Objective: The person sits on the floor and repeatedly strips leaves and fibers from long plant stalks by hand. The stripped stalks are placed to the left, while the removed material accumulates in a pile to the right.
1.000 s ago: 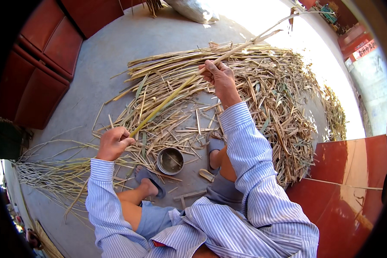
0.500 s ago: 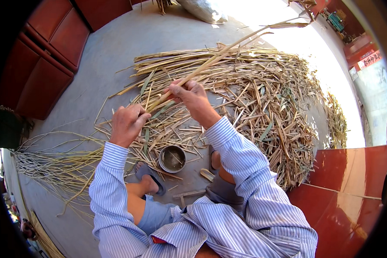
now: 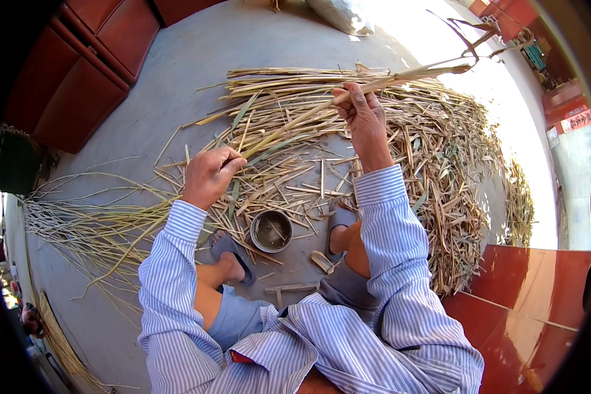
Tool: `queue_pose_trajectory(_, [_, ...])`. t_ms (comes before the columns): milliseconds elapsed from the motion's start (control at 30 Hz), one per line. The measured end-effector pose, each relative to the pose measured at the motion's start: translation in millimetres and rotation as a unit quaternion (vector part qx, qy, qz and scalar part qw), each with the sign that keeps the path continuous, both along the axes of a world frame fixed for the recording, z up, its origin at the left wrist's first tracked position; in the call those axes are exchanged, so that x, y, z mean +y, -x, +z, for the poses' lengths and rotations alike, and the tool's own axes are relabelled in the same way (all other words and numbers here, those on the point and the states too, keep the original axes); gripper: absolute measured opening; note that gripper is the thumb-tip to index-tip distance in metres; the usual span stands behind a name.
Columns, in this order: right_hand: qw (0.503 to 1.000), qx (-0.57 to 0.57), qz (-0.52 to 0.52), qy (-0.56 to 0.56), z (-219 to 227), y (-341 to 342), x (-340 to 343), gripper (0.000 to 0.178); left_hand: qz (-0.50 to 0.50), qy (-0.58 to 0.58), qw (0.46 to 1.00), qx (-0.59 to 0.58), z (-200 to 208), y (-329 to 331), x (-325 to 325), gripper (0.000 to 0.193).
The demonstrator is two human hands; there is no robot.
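A long pale reed stalk [image 3: 295, 124] with dry curled leaves at its far upper right end stretches between my hands. My left hand [image 3: 210, 175] is closed round its near end. Farther up the stalk, my right hand [image 3: 363, 118] grips it with thumb and fingers. Beneath and beyond both hands lies a heap of cut reed stalks [image 3: 276, 82], and dry leaf scraps [image 3: 446, 177] are piled to the right. Between my feet stands a round metal tin [image 3: 270, 231] with murky contents.
Thin bare stems [image 3: 92, 220] fan out on the grey floor at left. Red padded furniture [image 3: 85, 72] stands at the upper left, a pale sack [image 3: 341, 14] at the top. A small wooden piece [image 3: 322, 262] lies near my right foot. Red panels [image 3: 525, 295] are at lower right.
My right hand has slid outward along the stalk, up and to the right, away from my left hand. My left hand still holds the near end. The view has shifted slightly.
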State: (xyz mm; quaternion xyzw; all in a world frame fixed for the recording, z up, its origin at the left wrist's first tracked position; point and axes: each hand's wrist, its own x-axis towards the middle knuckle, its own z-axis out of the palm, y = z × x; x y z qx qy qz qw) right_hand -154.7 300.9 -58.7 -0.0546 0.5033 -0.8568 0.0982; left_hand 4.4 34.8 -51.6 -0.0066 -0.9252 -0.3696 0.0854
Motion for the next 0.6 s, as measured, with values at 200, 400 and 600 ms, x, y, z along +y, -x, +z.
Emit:
queue_pose_trajectory(200, [0.985, 0.049, 0.157, -0.055, -17, -25, -29, 0.024, -0.035, 0.063, 0.997, -0.019, -7, 7, -14, 0.019])
queue_pose_trajectory(400, [0.994, 0.052, 0.033, -0.086, -13, -36, -38, 0.022, -0.021, 0.099, 0.994, -0.026, 1, 13, -6, 0.021])
queue_pose_trajectory(600, [0.994, 0.044, -0.088, -0.052, -5, -9, 1, 0.020, -0.014, 0.243, 0.970, -0.013, -7, 1, -39, 0.021])
